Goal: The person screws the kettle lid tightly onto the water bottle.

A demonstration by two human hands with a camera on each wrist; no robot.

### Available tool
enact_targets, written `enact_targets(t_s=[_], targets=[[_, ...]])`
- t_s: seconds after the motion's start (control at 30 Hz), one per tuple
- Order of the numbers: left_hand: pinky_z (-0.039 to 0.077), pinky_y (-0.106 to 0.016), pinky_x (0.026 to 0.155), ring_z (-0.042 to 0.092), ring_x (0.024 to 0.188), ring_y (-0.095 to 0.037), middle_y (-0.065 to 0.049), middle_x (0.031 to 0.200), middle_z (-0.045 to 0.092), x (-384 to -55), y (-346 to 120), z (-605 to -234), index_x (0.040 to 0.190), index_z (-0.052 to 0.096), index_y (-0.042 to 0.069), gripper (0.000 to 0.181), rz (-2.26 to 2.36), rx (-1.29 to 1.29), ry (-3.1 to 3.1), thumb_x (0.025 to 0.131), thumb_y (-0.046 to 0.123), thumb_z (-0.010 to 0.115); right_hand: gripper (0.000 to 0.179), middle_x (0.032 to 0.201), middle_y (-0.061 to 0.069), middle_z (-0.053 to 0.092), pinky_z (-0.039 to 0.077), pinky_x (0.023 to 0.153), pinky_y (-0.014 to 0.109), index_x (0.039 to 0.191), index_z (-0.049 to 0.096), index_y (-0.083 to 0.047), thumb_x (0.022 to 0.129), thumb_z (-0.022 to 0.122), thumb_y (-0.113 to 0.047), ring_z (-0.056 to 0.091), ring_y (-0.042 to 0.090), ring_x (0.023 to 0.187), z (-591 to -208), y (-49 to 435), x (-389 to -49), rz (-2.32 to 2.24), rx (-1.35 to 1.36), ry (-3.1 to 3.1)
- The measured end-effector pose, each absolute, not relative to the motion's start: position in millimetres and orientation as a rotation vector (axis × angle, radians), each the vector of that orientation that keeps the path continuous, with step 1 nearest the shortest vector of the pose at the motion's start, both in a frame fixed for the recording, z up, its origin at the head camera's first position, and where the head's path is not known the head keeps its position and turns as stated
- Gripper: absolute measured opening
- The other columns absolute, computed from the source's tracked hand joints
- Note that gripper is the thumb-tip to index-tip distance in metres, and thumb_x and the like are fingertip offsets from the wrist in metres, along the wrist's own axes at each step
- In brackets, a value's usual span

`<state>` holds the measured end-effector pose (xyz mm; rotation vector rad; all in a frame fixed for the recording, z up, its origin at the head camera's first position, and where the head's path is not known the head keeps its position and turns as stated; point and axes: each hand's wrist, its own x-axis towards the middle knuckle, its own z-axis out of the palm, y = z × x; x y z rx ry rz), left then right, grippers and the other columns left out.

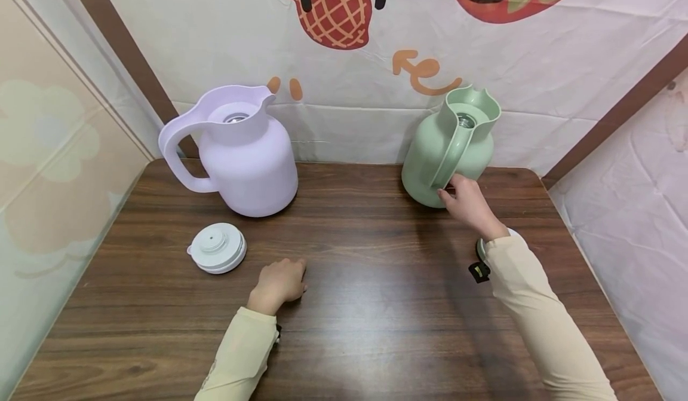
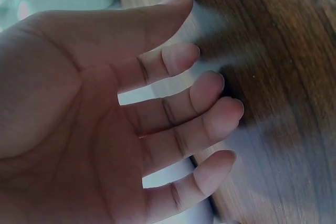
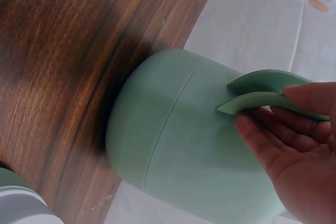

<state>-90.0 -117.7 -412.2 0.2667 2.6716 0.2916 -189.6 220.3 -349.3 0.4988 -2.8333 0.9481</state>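
A green thermos jug (image 1: 424, 159) stands at the back right of the table, its top uncovered. My right hand (image 1: 467, 205) grips the lower part of its handle (image 3: 257, 100), with the thumb on one side and fingers curled behind it in the right wrist view. My left hand (image 1: 281, 282) is low over the table at middle left, holding nothing. Its fingers (image 2: 215, 121) are loosely bent over the wood in the left wrist view. At the back left stands a lilac thermos jug (image 1: 252, 162), also uncovered, its handle toward the left.
A white lid (image 1: 217, 247) lies on the brown wooden table (image 1: 365, 305) in front of the lilac jug. Partly hidden under my right sleeve is another lid (image 3: 23, 205), green and white. A printed cloth (image 1: 349, 132) hangs behind both jugs.
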Motion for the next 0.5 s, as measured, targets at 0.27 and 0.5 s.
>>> enact_targets(t_s=[0.27, 0.5], targets=[[0.046, -0.051, 0.069, 0.058, 0.089, -0.039, -0.020, 0.103, 0.061, -91.1, -118.1, -412.9, 0.114, 0.057, 0.002, 0.038, 0.298, 0.273, 2.661, 0.081, 0.017, 0.068, 0.018, 0.102, 0.028, 0.057, 0.046, 0.080, 0.046, 0.103, 0.055, 0.012, 0.087, 0.051, 0.003, 0.056, 0.040, 0.097, -350.1, 222.6, -188.1, 0.956, 0.497, -2.849], [0.045, -0.051, 0.069, 0.058, 0.089, -0.039, -0.020, 0.102, 0.060, -91.8, -118.3, -411.0, 0.109, 0.058, 0.002, 0.033, 0.288, 0.272, 2.652, 0.080, 0.017, 0.068, 0.019, 0.104, 0.028, 0.057, 0.046, 0.081, 0.046, 0.105, 0.054, 0.011, 0.088, 0.049, 0.004, 0.054, 0.039, 0.100, -352.4, 223.0, -186.8, 0.979, 0.507, -2.852]])
